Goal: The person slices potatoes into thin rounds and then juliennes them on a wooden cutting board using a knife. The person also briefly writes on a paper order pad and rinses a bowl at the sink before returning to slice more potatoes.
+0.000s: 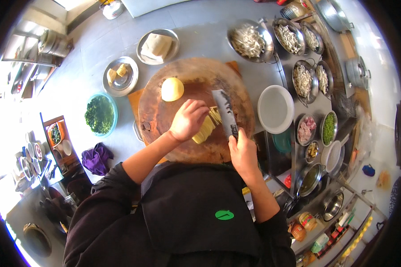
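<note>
My right hand (243, 152) grips the handle of a cleaver (224, 108), its broad blade pointing away from me over the right part of a round wooden chopping block (157, 123). Pale yellow slices (204, 130), probably potato, lie overlapped in the middle of the block. Thin cut strips (215, 116) lie between them and the blade, partly hidden by it. My left hand (189, 119) is just left of the strips with its fingers curled; whether it pinches a strip is unclear. A whole peeled potato (172, 89) rests near the block's far left side.
Left of the block are a bowl of chopped greens (100, 115), a purple cloth (97, 159) and a metal plate with yellow pieces (133, 80). Behind stands a plate of pale slabs (157, 46). To the right are a white tub (276, 109) and several pans of pale strips (250, 41).
</note>
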The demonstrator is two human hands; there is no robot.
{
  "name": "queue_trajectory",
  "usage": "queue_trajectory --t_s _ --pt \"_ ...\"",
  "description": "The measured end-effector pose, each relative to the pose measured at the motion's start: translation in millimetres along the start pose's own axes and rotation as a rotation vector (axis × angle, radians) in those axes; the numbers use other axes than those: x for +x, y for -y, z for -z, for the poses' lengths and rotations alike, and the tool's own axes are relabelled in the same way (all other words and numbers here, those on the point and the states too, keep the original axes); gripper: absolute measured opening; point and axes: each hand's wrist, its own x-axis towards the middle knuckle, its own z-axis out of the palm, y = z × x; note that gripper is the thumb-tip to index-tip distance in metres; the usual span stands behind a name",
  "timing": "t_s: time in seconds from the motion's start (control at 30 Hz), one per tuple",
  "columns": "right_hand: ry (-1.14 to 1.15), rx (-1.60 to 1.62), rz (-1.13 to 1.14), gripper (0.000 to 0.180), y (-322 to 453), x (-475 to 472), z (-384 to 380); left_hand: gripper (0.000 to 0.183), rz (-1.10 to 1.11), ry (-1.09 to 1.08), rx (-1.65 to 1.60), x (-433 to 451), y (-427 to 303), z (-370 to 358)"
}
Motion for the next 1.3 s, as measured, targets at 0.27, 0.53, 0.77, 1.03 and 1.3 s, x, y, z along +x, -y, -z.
queue_trajectory --t_s 0.27,0.53,0.77,1.03,1.3 --pt "0.079 -0.215 0.095 0.023 1.6 3.0 -30.9 0.028 -0.086 0.125 0.022 -24.0 5.2 -7.5" --pt "0.111 -0.217 0.062 0.020 -0.7 9.2 -36.4 0.029 -0.094 0.077 0.060 -27.6 7.1 -15.5" --pt "0.138 -0.239 0.064 0.021 10.5 10.2 -29.1 0.030 -0.071 0.060 0.106 -32.0 7.6 -19.1" --pt "0.125 -0.227 0.053 0.021 15.1 8.3 -31.5 0.029 -0.057 0.035 0.157 -33.2 5.2 -18.4" --pt "0.131 -0.242 0.028 0.020 16.0 8.5 -38.0 0.021 -0.049 0.011 0.178 -30.1 1.7 -17.0"
